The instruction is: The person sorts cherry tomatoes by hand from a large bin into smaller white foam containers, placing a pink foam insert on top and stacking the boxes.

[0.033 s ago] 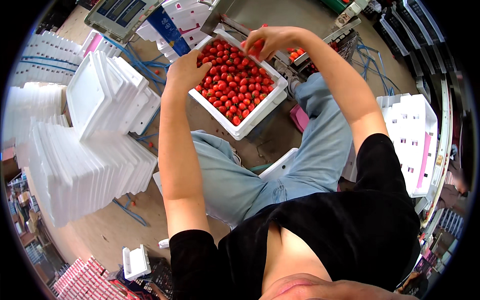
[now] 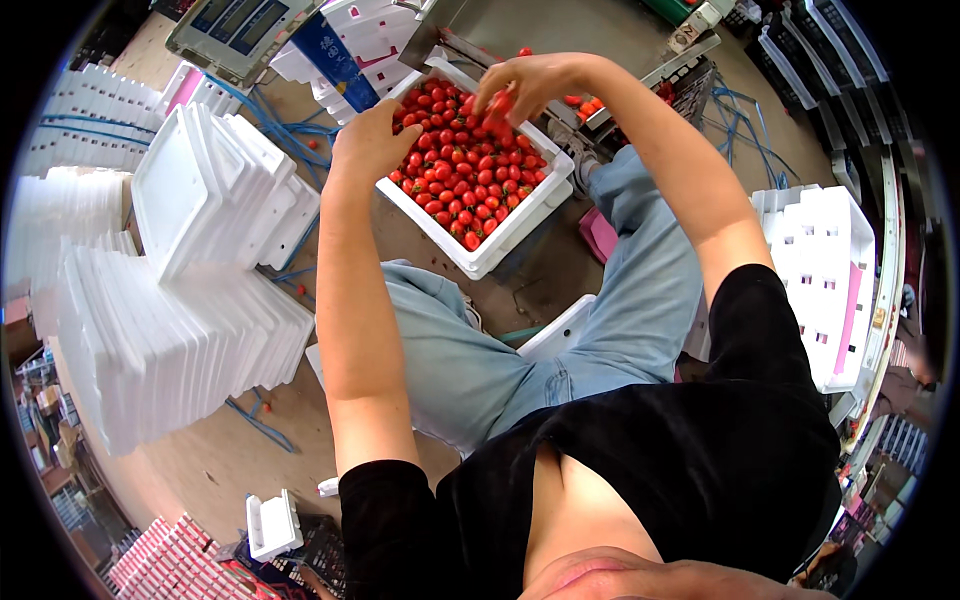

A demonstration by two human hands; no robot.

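Observation:
A white foam box (image 2: pixel 430 232) full of red cherry tomatoes (image 2: pixel 465 180) sits in front of me. My right hand (image 2: pixel 535 82) is above its far right part, fingers curled round a few cherry tomatoes that look blurred. At the left rim is my left hand (image 2: pixel 368 143), thumb and forefinger apart over the tomatoes; I see nothing held in it, though some of its fingers are hidden. My forearms reach in on either side of the box.
Stacked white foam lids (image 2: pixel 190 340) stand on the left. A scale display (image 2: pixel 240 35) and a blue carton (image 2: pixel 335 62) are at the far left. Black crates (image 2: pixel 820 70) are piled far right, white foam boxes (image 2: pixel 820 280) nearer. Blue straps (image 2: pixel 290 125) lie on the floor.
My right hand has moved slightly left and lower over the box, carrying the tomatoes with it. The left hand stays at the rim.

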